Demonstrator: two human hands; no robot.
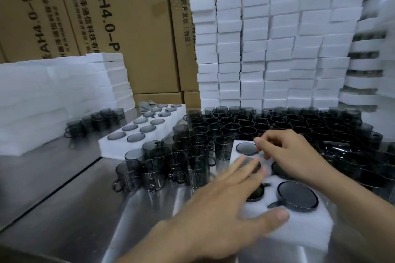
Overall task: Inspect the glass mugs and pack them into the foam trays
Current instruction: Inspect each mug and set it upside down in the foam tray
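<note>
On the near edge of the steel table [64, 198] lies a white foam tray [299, 230] with smoky glass mugs set upside down in its round pockets. The nearest mug [297, 196] shows its flat base and its handle in the side notch.

The left hand [224, 205] lies flat across the tray, fingers straight and spread and gripping nothing, and covers one or two of the seated mugs. The right hand [292, 151] hovers over the tray's far end with its fingers curled and the thumb close to the forefinger. Blur there hides whether it pinches anything, so I cannot tell.

Loose mugs [192, 156] crowd the table just beyond and left of the tray, and many more fill the table behind.

Further left sits a second tray [119, 147], seemingly full, beside a short row of mugs [96, 119]. Tall foam stacks [256, 49] rise at the back, foam sheets [42, 102] are piled at left, and printed cardboard cartons [128, 17] stand behind it all.
</note>
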